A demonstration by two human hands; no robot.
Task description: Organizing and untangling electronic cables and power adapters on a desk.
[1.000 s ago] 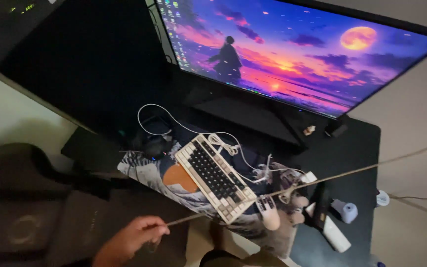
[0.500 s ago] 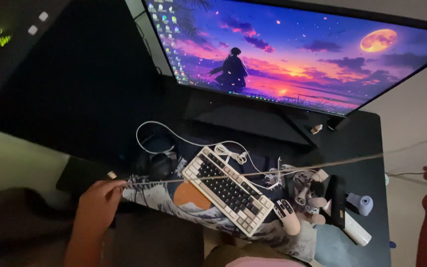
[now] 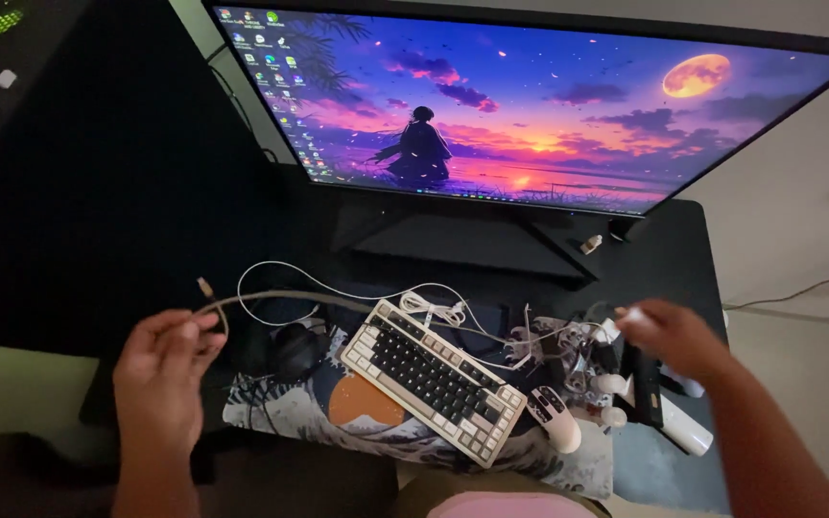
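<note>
My left hand (image 3: 160, 369) hovers over the desk's left side, pinching one end of a grey braided cable (image 3: 285, 299) whose plug sticks up past my fingers. The cable arcs right above a beige and dark keyboard (image 3: 434, 379) toward my right hand (image 3: 674, 338), which grips its other end over a cluster of small items. The keyboard lies at an angle on a patterned desk mat (image 3: 271, 412). A white mouse (image 3: 556, 418) sits at the keyboard's right end.
A wide monitor (image 3: 520, 105) showing a sunset wallpaper stands at the back of the black desk (image 3: 678, 245). Thin white cables (image 3: 434, 309) tangle behind the keyboard. A white cylinder (image 3: 688, 436) and dark gadgets crowd the right side. A dark round object (image 3: 290, 350) lies left of the keyboard.
The view swung left and steadied. My left hand rose from the front edge with the cable end, my right hand came in from the right, and the cable now arcs slack instead of taut.
</note>
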